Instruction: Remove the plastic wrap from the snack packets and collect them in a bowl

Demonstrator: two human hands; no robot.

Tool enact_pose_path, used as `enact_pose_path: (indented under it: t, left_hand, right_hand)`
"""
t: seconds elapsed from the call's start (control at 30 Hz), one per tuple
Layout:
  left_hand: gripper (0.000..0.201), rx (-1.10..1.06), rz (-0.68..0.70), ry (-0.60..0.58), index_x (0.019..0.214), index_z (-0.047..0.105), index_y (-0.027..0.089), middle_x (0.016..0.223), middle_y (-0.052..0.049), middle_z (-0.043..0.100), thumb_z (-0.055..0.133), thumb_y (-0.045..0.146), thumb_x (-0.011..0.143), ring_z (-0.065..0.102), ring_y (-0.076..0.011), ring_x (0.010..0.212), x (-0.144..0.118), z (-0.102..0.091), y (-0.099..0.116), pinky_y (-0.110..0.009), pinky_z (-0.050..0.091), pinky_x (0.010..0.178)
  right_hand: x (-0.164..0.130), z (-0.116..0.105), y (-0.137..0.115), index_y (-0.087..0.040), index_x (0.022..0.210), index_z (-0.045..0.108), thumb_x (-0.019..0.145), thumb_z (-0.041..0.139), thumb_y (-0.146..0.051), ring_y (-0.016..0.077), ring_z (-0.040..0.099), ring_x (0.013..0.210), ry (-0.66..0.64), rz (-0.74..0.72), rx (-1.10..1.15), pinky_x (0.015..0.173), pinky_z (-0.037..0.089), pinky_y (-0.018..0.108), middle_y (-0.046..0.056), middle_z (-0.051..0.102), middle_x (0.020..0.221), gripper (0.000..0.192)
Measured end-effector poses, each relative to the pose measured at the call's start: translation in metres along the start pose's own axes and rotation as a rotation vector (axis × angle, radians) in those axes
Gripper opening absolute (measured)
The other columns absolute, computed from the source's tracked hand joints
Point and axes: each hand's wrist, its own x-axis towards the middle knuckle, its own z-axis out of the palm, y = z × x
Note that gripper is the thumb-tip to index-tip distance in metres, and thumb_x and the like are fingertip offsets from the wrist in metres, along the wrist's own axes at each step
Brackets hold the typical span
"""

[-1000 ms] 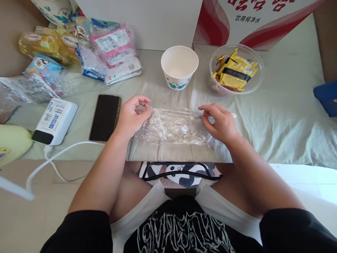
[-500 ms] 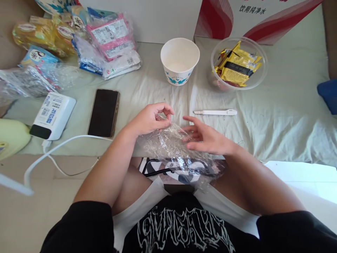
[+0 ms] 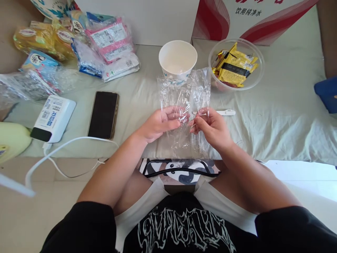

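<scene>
**Clear bag held upright between both hands**

The left hand (image 3: 160,123) and the right hand (image 3: 210,127) each pinch the clear plastic bag (image 3: 184,95), grip closed on its middle; it stands above the bed (image 3: 276,116), before the paper cup (image 3: 178,58); I judge the step is opening it; the next move calls for separating the thin layers with the fingertips.

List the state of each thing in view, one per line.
Plastic bag: held upright by both hands.
Left hand: pinching bag.
Right hand: pinching bag.
Paper cup: upright, open.
Clear bowl: holds yellow packets.
Phone: screen dark.
Pen: lying flat.
</scene>
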Motion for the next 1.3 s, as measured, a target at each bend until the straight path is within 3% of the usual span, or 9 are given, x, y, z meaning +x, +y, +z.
enact_pose_path:
  t: [0.1, 0.2, 0.4, 0.6, 0.77, 0.87, 0.97, 1.13, 1.3]
  left_hand:
    - [0.034, 0.192, -0.044, 0.093, 0.098, 0.071, 0.019, 0.087, -0.007, 0.081, 0.083, 0.043, 0.077, 0.078, -0.0220, 0.077, 0.002, 0.001, -0.006, -0.033, 0.061, 0.068]
    - [0.027, 0.320, 0.010, 0.155, 0.101, 0.072, 0.019, 0.068, -0.001, 0.074, 0.073, 0.042, 0.087, 0.067, -0.0155, 0.055, 0.000, -0.005, -0.003, -0.028, 0.053, 0.053]
    - [0.039, 0.279, 0.061, 0.059, 0.113, 0.068, 0.025, 0.067, 0.004, 0.073, 0.081, 0.038, 0.079, 0.070, -0.0165, 0.058, -0.008, -0.009, 0.002, -0.029, 0.055, 0.057]
    - [0.031, 0.158, 0.212, 0.148, 0.089, 0.070, 0.024, 0.075, 0.000, 0.073, 0.085, 0.047, 0.075, 0.072, -0.0164, 0.067, -0.004, -0.014, 0.000, -0.031, 0.060, 0.064]
    - [0.023, 0.067, 0.166, 0.220, 0.080, 0.067, 0.022, 0.081, -0.001, 0.073, 0.081, 0.041, 0.077, 0.071, -0.0157, 0.069, -0.003, -0.012, 0.003, -0.033, 0.064, 0.066]
    - [0.020, 0.056, 0.152, 0.242, 0.084, 0.068, 0.022, 0.084, -0.002, 0.075, 0.078, 0.040, 0.081, 0.074, -0.0170, 0.074, -0.002, -0.011, 0.002, -0.034, 0.066, 0.068]
    - [0.020, 0.178, 0.187, 0.278, 0.088, 0.072, 0.022, 0.091, -0.004, 0.078, 0.074, 0.041, 0.085, 0.075, -0.0175, 0.078, -0.001, -0.013, -0.003, -0.033, 0.065, 0.070]
    - [0.018, 0.395, 0.231, 0.280, 0.092, 0.076, 0.021, 0.101, -0.005, 0.080, 0.073, 0.036, 0.083, 0.074, -0.0163, 0.072, -0.004, -0.019, -0.002, -0.032, 0.062, 0.070]
    - [0.060, -0.016, 0.105, 0.170, 0.130, 0.062, 0.029, 0.112, -0.006, 0.080, 0.078, 0.047, 0.075, 0.079, -0.0247, 0.087, -0.008, -0.018, 0.009, -0.041, 0.065, 0.079]
  right_hand:
    - [0.001, -0.001, 0.003, -0.024, 0.092, 0.050, 0.081, 0.081, -0.059, 0.0113, 0.068, 0.057, 0.023, -0.031, -0.030, 0.054, 0.055, 0.026, -0.001, 0.075, 0.083, 0.047]
    - [0.002, -0.002, 0.004, -0.024, 0.090, 0.053, 0.084, 0.077, -0.064, 0.0109, 0.068, 0.058, 0.053, -0.066, -0.085, 0.052, 0.055, 0.026, 0.003, 0.077, 0.093, 0.047]
    - [0.003, -0.007, 0.005, -0.023, 0.079, 0.060, 0.091, 0.070, -0.045, 0.0115, 0.066, 0.062, 0.171, -0.181, -0.171, 0.054, 0.054, 0.030, 0.005, 0.076, 0.110, 0.027]
    - [0.000, -0.020, 0.009, -0.021, 0.069, 0.061, 0.089, 0.066, -0.039, 0.0296, 0.069, 0.118, 0.138, -0.391, -0.339, 0.078, 0.058, 0.040, 0.012, 0.069, 0.125, 0.027]
    - [0.005, -0.026, 0.022, -0.025, 0.100, 0.066, 0.095, 0.055, -0.029, 0.0245, 0.073, 0.102, 0.155, -0.415, -0.373, 0.073, 0.056, 0.038, 0.012, 0.063, 0.139, 0.013]
    - [0.008, -0.028, 0.027, -0.031, 0.146, 0.048, 0.103, 0.041, -0.028, 0.0233, 0.075, 0.094, 0.084, -0.421, -0.484, 0.076, 0.058, 0.040, 0.015, 0.061, 0.148, 0.044]
    - [0.009, -0.027, 0.028, -0.032, 0.163, 0.023, 0.107, 0.042, -0.042, 0.0242, 0.076, 0.095, -0.015, -0.383, -0.531, 0.080, 0.059, 0.041, 0.015, 0.069, 0.138, 0.060]
    - [0.008, -0.020, 0.028, -0.028, 0.148, 0.040, 0.092, 0.070, -0.049, 0.0211, 0.069, 0.069, -0.012, -0.143, -0.247, 0.068, 0.059, 0.038, -0.001, 0.068, 0.082, 0.067]
    - [0.008, -0.019, 0.024, -0.029, 0.142, 0.044, 0.088, 0.073, -0.045, 0.0195, 0.068, 0.072, 0.068, -0.107, -0.132, 0.072, 0.061, 0.038, -0.002, 0.064, 0.081, 0.063]
